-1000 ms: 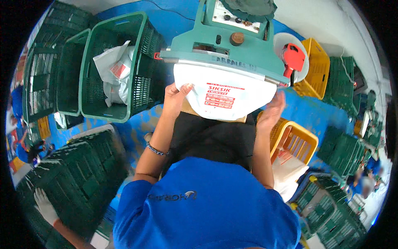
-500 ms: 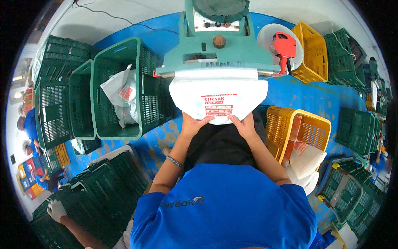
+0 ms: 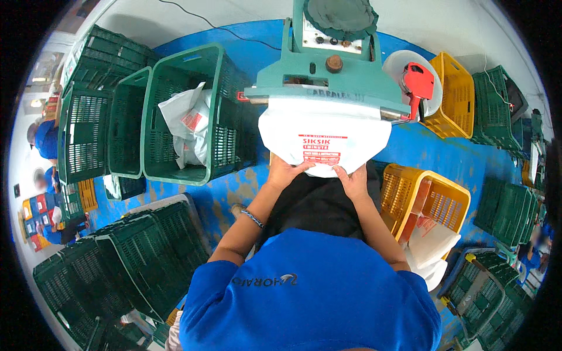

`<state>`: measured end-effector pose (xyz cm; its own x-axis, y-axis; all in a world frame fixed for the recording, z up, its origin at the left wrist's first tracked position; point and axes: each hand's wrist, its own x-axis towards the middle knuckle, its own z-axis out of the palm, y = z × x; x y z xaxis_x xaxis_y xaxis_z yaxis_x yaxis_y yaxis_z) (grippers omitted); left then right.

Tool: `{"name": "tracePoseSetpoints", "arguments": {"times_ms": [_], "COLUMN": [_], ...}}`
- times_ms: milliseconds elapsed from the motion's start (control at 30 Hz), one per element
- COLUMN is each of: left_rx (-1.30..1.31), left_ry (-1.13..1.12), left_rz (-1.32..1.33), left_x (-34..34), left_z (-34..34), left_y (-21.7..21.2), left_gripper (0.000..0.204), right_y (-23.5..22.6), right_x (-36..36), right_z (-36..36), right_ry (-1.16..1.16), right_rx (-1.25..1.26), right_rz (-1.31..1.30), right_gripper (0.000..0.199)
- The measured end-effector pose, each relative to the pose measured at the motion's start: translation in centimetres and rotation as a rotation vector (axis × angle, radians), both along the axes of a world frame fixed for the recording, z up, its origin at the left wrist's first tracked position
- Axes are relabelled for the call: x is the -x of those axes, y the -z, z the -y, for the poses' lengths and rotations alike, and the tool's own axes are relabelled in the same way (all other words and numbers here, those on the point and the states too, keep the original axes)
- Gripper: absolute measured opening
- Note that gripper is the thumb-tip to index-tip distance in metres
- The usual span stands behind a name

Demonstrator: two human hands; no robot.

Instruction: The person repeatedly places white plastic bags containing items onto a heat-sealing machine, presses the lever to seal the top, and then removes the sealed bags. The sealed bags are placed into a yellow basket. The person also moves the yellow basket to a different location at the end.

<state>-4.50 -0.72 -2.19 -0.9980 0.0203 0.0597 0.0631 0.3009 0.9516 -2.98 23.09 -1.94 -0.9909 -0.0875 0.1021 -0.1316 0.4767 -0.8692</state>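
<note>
1. White plastic bag (image 3: 325, 143) with red print hangs from under the front of the green machine (image 3: 328, 76), straight ahead of me.
2. My left hand (image 3: 285, 173) grips the bag's lower left edge, fingers curled onto the plastic.
3. My right hand (image 3: 353, 181) pinches the lower right edge, close beside the left; both hands are narrow and holding the bag.
4. The bag's top edge sits tucked beneath the machine's flat front, and its bottom curves down toward my lap.
5. A beaded bracelet (image 3: 253, 218) is on my left wrist.
6. On the machine's right, a red tool (image 3: 417, 85) rests in a white round dish (image 3: 401, 61).
7. To my left stands a green crate (image 3: 193, 114) with more white bags (image 3: 188, 126) crumpled inside; further green crates (image 3: 88, 131) stand beside it.
8. To my right, a yellow crate (image 3: 427, 196) sits near my elbow, with white bags (image 3: 430, 245) spilling just below it.
9. Another yellow crate (image 3: 448, 96) stands behind the dish, with green ones further right.
10. Stacked green crates (image 3: 134, 257) lie at my lower left on the blue floor (image 3: 234, 187).
11. Other people in blue show small at the far left edge.
</note>
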Motion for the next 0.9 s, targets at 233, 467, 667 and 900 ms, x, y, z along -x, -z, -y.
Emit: {"name": "tracePoseSetpoints", "arguments": {"times_ms": [233,467,667,900], "left_rx": [0.014,0.153,0.085,0.185], "left_ry": [0.064,0.031,0.058,0.047], "left_rz": [0.020,0.031,-0.037,0.019], "left_x": [-0.3,-0.3,-0.4,-0.7], "left_z": [0.3,0.4,0.4,0.8], "left_y": [0.5,1.4,2.0,3.6], "left_gripper": [0.056,0.073,0.072,0.077], "right_y": [0.6,1.2,1.7,2.6], "right_x": [0.0,-0.2,-0.3,-0.4], "right_z": [-0.1,-0.3,-0.5,-0.6], "right_ry": [-0.044,-0.052,-0.063,-0.046], "right_rx": [-0.020,-0.007,-0.028,-0.041], "right_rz": [-0.003,0.027,-0.001,-0.010], "right_gripper": [0.060,0.060,0.065,0.076]}}
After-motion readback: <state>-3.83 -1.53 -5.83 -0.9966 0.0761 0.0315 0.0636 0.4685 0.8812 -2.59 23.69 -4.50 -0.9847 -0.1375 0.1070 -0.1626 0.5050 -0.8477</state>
